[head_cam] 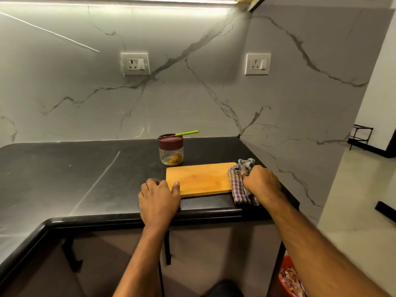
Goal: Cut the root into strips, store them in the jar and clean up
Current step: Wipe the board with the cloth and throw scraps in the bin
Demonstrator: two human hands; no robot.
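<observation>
A bare wooden cutting board [201, 179] lies on the black countertop [75, 179] near its front edge. My left hand [158, 200] rests at the board's left end, thumb on its surface, fingers on the counter. My right hand [260, 182] is closed on a checked cloth [239, 185] bunched over the board's right end. Behind the board stands a glass jar [171, 152] with a maroon lid, brownish strips inside. A green-handled knife [186, 133] lies across the lid.
The marble wall meets the counter just behind the jar and along the right side. Two wall sockets [135, 64] sit above. An orange bin [290, 277] with scraps stands on the floor at lower right. The counter stretches away to the left.
</observation>
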